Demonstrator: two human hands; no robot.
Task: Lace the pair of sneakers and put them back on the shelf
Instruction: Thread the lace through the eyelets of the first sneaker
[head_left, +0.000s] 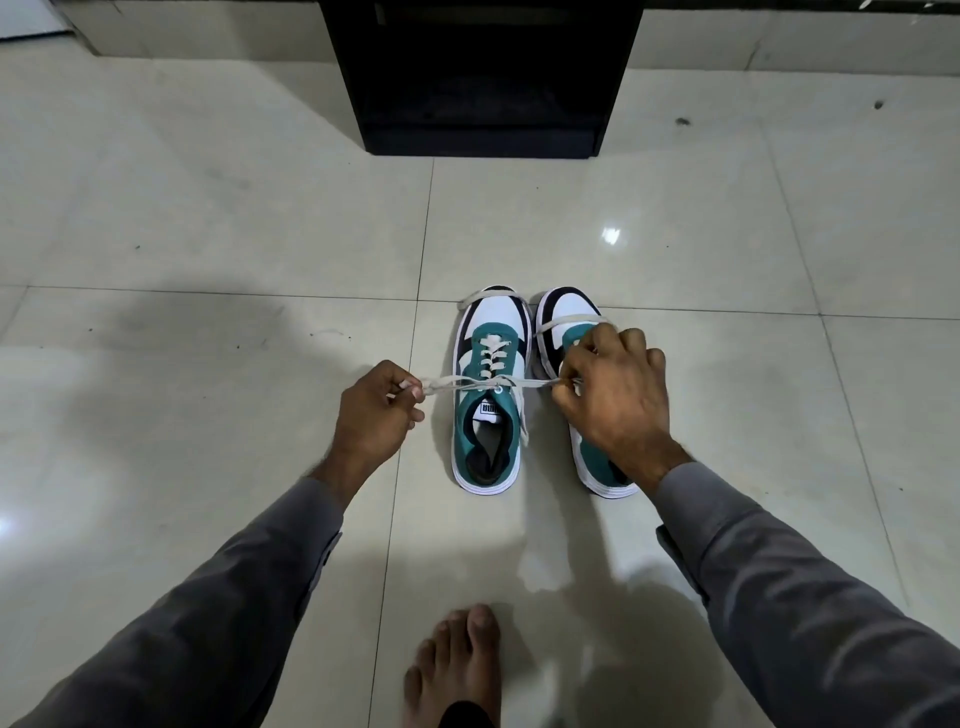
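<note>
On the floor tiles (208, 234) sit two sneakers, side by side (toes toward the black shelf (483, 78)). Your left hand (376, 410) and right hand (613, 395) each pinch an end of the left sneaker's (488, 415) lace (488, 383), pulled tight.

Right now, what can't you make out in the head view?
- Right sneaker: lacing state hidden; the right hand covers its middle.
- Lace ends: buried in the fingers of both hands; left hand.
- Shelf: top cut off by the frame edge, interior too dark to read.
- Tongue label on left sneaker: too small to read.
</note>
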